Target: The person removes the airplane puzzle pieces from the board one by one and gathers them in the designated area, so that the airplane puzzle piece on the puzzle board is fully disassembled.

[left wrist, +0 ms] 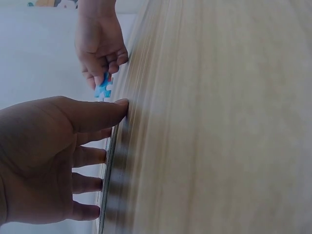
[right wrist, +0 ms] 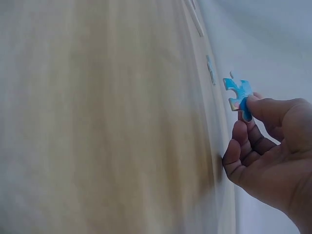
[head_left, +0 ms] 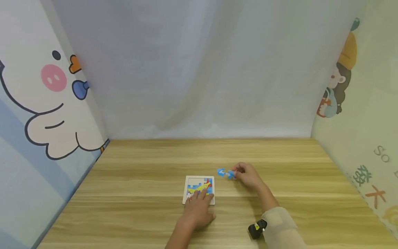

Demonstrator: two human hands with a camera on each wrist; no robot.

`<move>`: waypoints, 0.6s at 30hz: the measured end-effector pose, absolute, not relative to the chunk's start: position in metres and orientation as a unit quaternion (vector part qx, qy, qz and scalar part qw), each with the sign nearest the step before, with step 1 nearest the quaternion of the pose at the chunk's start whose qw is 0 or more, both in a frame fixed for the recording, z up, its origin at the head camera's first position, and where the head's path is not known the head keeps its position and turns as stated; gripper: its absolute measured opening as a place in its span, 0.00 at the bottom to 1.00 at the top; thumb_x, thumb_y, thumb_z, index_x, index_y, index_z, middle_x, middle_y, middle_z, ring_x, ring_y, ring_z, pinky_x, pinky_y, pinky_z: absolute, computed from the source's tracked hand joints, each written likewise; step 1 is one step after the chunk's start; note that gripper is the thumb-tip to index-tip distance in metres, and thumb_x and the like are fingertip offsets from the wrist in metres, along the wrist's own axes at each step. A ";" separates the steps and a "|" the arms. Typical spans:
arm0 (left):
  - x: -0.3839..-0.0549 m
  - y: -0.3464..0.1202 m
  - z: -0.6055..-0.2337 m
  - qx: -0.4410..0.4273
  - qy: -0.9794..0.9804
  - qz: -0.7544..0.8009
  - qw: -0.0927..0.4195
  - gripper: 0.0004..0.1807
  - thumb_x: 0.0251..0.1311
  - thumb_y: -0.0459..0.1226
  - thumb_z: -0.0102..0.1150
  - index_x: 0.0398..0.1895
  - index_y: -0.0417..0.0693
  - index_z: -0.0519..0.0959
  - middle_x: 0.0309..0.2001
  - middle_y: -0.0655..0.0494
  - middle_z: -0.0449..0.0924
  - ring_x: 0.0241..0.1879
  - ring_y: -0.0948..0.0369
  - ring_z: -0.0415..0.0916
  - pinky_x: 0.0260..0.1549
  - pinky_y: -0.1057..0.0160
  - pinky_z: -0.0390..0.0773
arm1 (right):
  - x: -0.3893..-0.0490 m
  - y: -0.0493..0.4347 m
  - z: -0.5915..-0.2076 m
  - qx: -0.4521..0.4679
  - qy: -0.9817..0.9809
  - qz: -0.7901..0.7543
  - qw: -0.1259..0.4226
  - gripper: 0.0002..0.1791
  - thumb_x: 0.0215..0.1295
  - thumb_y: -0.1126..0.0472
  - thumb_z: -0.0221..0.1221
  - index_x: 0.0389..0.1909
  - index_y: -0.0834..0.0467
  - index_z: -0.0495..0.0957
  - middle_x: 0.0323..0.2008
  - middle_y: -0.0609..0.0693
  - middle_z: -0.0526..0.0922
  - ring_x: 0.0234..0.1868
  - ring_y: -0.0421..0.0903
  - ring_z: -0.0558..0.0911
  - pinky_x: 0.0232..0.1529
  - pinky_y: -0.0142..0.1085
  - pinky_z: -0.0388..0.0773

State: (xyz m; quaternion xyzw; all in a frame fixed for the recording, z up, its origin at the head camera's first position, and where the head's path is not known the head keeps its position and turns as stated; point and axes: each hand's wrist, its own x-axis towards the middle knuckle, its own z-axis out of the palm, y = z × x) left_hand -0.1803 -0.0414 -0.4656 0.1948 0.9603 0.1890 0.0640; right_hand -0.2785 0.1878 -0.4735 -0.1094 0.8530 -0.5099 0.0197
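Observation:
A square puzzle with a white frame [head_left: 185, 191] lies on the table, a yellow and red picture on blue partly filling it; its upper left shows bare backing. My left hand [head_left: 198, 209] rests over its lower part with fingers spread, hiding some of the picture. To the right, my right hand [head_left: 247, 175] pinches a blue puzzle piece [right wrist: 239, 93] between thumb and fingers, held up off the wood. Another blue puzzle piece [head_left: 220, 172] lies on the table just left of that hand.
The wood-grain table [head_left: 140, 173] extends around the puzzle. A black device [head_left: 255, 229] is strapped at the right wrist. A pale curtain [head_left: 199, 69] stands behind, with cartoon-printed panels [head_left: 28, 86] at the sides.

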 end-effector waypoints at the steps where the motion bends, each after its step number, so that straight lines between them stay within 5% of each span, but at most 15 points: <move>1: -0.180 -0.042 -0.465 0.195 0.961 0.187 0.061 0.34 0.50 0.46 0.66 0.61 0.47 0.70 0.65 0.44 0.61 0.64 0.39 0.53 0.55 0.36 0.57 | -0.279 0.188 -0.474 -0.111 0.854 -0.509 0.020 0.06 0.63 0.72 0.52 0.39 0.67 0.76 0.32 0.53 0.78 0.34 0.48 0.76 0.37 0.37 0.73; 18: -0.181 -0.043 -0.464 0.201 0.959 0.188 0.061 0.33 0.50 0.46 0.65 0.61 0.50 0.71 0.65 0.44 0.61 0.64 0.40 0.53 0.55 0.35 0.57 | -0.300 0.200 -0.473 -0.086 0.865 -0.493 0.042 0.07 0.63 0.73 0.52 0.40 0.70 0.74 0.32 0.55 0.77 0.33 0.48 0.75 0.37 0.38 0.74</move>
